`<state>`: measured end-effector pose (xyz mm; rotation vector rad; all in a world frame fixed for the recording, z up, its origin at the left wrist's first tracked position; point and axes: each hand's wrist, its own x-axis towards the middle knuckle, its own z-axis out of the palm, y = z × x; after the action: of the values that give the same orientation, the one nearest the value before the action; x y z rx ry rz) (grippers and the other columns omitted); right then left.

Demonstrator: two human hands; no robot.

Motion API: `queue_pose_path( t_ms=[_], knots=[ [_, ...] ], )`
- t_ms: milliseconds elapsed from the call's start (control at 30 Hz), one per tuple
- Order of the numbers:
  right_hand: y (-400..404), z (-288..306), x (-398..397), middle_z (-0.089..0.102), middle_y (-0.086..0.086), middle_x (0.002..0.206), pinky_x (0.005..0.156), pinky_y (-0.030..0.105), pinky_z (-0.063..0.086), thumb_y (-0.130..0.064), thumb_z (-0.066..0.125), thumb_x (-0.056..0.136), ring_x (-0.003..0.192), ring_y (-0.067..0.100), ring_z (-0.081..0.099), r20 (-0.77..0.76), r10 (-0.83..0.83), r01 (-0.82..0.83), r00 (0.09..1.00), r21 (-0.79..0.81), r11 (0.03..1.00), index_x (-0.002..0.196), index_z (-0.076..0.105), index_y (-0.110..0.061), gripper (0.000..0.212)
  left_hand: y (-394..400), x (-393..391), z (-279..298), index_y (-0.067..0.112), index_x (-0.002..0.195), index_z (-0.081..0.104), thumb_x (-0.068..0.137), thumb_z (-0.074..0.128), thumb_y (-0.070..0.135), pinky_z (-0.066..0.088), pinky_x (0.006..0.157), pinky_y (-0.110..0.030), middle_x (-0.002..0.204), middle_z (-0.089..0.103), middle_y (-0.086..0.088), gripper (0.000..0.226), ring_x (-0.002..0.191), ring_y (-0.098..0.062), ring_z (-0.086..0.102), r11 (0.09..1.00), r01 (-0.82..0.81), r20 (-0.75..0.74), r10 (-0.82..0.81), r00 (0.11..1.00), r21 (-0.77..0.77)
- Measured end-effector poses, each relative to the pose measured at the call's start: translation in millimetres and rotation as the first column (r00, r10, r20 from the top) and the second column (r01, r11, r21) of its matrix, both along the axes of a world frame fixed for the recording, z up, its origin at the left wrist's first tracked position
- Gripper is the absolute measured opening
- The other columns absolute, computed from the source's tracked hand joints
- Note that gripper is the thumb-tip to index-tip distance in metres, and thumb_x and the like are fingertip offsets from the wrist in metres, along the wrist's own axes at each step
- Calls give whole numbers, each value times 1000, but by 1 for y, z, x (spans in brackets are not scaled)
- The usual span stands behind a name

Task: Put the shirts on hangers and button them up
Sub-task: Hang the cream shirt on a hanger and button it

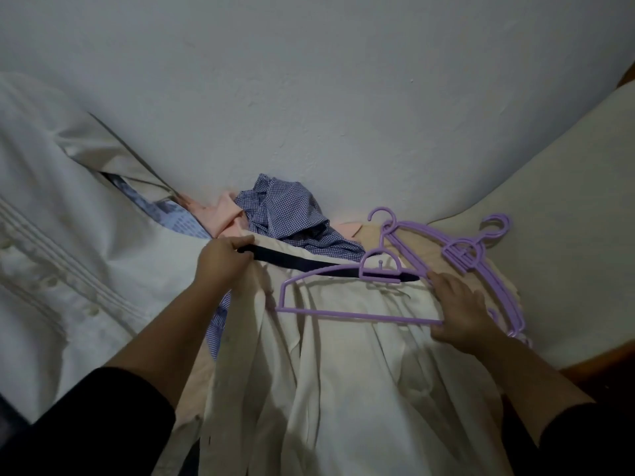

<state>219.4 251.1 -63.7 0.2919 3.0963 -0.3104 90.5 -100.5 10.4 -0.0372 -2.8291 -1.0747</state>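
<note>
The cream cotton shirt [343, 365] lies spread on the bed, its collar end toward the wall and its tails running back toward the person, so its long axis runs from the wall to the viewer. A dark navy band lines the inside of its collar. On the shirt's upper part rests a lilac plastic hanger [347, 293], flat, its long bar lying crosswise to the shirt's axis and its hook pointing toward the wall, over the collar.

The step in hand appears to be fitting this hanger into the shirt. The left hand [225, 261] pinches the collar edge at the shirt's left shoulder, fingers curled round the cloth and lifting it slightly. The right hand [462, 309] grips the hanger's right end, thumb under the lower bar and fingers over the sloped arm.

The next move likely calls for sliding one hanger arm under the opened shoulder while the collar is held up, then drawing the other shoulder over; buttoning would follow.

Just right of the shirt's collar lies a stack of spare lilac hangers [481, 255]. Beyond the collar, against the wall, sits a crumpled blue checked shirt [285, 214] on a peach garment [223, 214]. Left of the cream shirt lies a white pleated shirt [62, 214].
</note>
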Motion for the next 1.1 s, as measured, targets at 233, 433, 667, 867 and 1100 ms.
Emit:
queue_pose_path(
  t_ms=[233, 433, 667, 867, 1100],
  knots=[
    [-11, 2, -7, 20, 4, 150, 109, 46, 24, -25, 69, 71, 137, 23, 22, 13, 8, -9, 1000, 42, 999, 148, 11, -21, 97, 7, -1, 23, 16, 123, 64, 90, 60, 8, 41, 72, -8, 125, 62, -7, 35, 98, -13, 57, 984, 40, -37, -34, 999, 174],
    [-20, 9, -11, 21, 4, 150, 105, 44, 26, -28, 71, 71, 137, 24, 23, -20, -23, 23, 1000, 13, 1000, 148, 12, -21, 97, 9, -14, 51, 17, 120, 66, 90, 56, 4, 45, 76, -9, 111, 65, -1, 33, 85, -6, 57, 892, 21, -60, 6, 998, 451],
    [-70, 4, -35, 19, 1, 151, 105, 47, 27, -37, 70, 73, 136, 25, 24, -155, -22, -14, 988, -229, 973, 149, 10, -25, 98, 17, -6, 24, 9, 123, 61, 91, 54, -5, 54, 69, -18, 97, 67, -11, 36, 73, -12, 63, 578, -43, 81, -41, 996, 815],
    [-76, -20, -41, 14, 1, 154, 109, 41, 25, -35, 65, 77, 139, 22, 19, -17, 70, -72, 997, -133, 989, 151, 3, -26, 97, -9, 16, -61, 15, 125, 57, 89, 45, -15, 50, 45, -25, 92, 63, -10, 48, 51, -16, 55, 561, -289, 430, -136, 892, 776],
    [-79, -42, -46, 16, 2, 154, 107, 39, 28, -33, 69, 73, 140, 21, 19, 3, 86, -85, 996, -133, 988, 151, 4, -26, 102, -7, 28, -74, 14, 127, 58, 89, 51, -8, 50, 63, -31, 101, 71, -10, 45, 73, -23, 58, 735, -101, 477, -323, 818, 671]
  ],
)
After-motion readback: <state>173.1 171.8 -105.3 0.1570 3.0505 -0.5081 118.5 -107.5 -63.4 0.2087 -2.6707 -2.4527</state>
